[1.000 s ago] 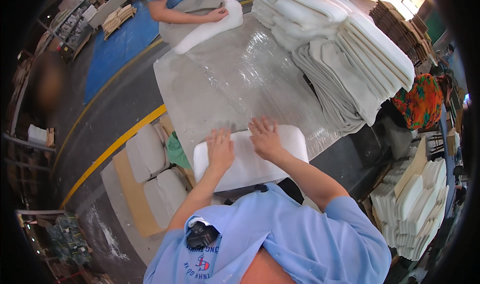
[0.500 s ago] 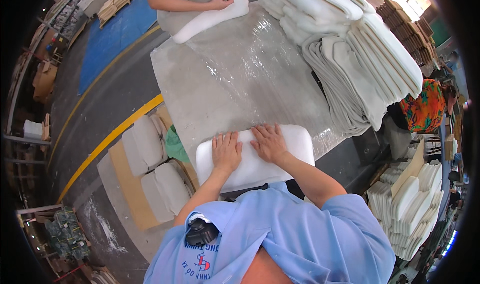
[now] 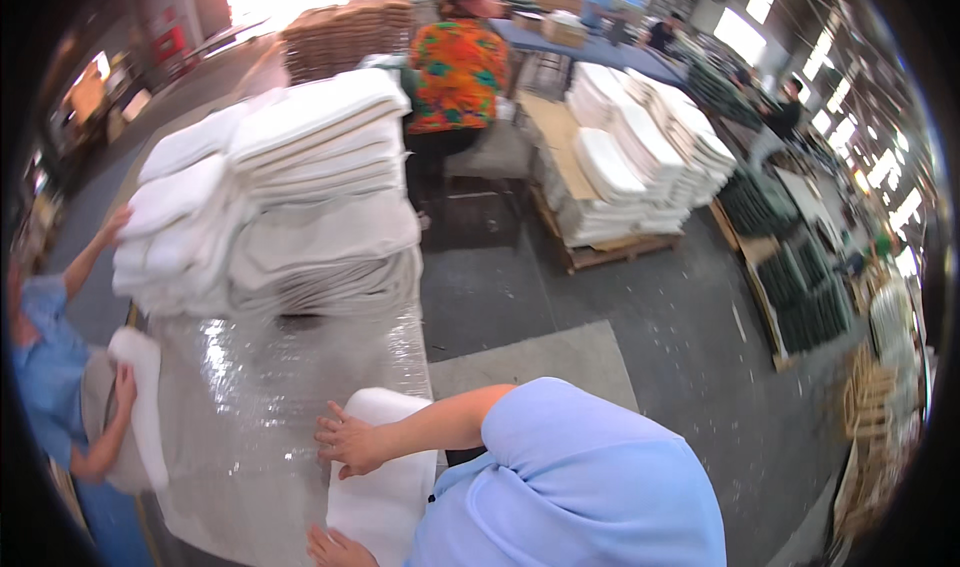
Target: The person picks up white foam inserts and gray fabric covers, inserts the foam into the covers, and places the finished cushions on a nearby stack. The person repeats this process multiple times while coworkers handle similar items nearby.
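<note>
A white foam cushion pad (image 3: 378,502) lies at the near edge of the plastic-covered table (image 3: 255,487). My right hand (image 3: 350,439) rests on its far part with the fingers spread. Lower down, my left hand (image 3: 340,548) lies at the pad's left edge, fingers apart and partly cut off by the picture's rim. Neither hand grips anything. Beyond them, a stack of grey cushion covers (image 3: 330,247) sits on the table beside piled white foam pads (image 3: 315,127).
At left a co-worker (image 3: 50,337) in blue holds a white pad (image 3: 140,397) and touches the pile. A person in an orange patterned shirt (image 3: 458,75) sits beyond the table. A pallet (image 3: 620,252) bears more white pads; dark green bundles (image 3: 810,287) stand farther right.
My view has swung to the right, bringing in the aisle and pallets. My hands stay open on the pad. The co-worker's one arm now reaches to the white pile.
</note>
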The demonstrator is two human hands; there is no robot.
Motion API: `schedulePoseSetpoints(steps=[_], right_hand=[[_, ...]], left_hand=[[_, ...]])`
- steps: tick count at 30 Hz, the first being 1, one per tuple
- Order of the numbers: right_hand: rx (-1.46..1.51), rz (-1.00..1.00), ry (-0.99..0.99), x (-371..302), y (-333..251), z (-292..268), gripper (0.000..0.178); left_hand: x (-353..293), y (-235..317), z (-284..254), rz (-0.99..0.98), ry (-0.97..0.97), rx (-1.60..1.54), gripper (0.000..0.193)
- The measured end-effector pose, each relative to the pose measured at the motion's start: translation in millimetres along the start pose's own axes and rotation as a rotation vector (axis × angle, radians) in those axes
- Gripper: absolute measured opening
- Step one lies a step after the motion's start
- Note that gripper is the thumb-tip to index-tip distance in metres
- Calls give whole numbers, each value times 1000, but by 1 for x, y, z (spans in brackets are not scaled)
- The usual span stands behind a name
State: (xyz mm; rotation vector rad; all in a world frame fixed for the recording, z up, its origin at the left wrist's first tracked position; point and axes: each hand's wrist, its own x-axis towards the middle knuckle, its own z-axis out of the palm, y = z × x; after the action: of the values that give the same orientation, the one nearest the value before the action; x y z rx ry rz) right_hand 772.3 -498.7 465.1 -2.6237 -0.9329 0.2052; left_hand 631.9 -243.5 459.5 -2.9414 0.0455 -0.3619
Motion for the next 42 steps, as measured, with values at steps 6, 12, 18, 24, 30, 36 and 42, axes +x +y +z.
schedulePoseSetpoints(steps=[6, 12, 18, 24, 30, 36, 42], right_hand=[[34, 44, 98, -36, 30, -2, 52], [78, 15, 232, -41, 35, 5, 51], [90, 64, 68, -23, 44, 1, 48], [224, 410, 126, -14, 72, -14, 30], [559, 769, 176, -31, 91, 6, 52], [666, 758, 250, -34, 74, -26, 57], [1080, 506, 622, -78, 61, -50, 45]], left_hand=[[-22, 11, 36, -103, 351, -38, 33], [-25, 6, 45, -114, 318, -24, 34], [-38, -3, 41, -238, 107, -260, 37], [-60, -38, 37, -772, 80, -1087, 47], [-43, -28, 26, -1209, -109, -1551, 55], [-45, -27, -17, -1286, 58, -1553, 56], [-56, -24, -89, -1142, 319, -1610, 42]])
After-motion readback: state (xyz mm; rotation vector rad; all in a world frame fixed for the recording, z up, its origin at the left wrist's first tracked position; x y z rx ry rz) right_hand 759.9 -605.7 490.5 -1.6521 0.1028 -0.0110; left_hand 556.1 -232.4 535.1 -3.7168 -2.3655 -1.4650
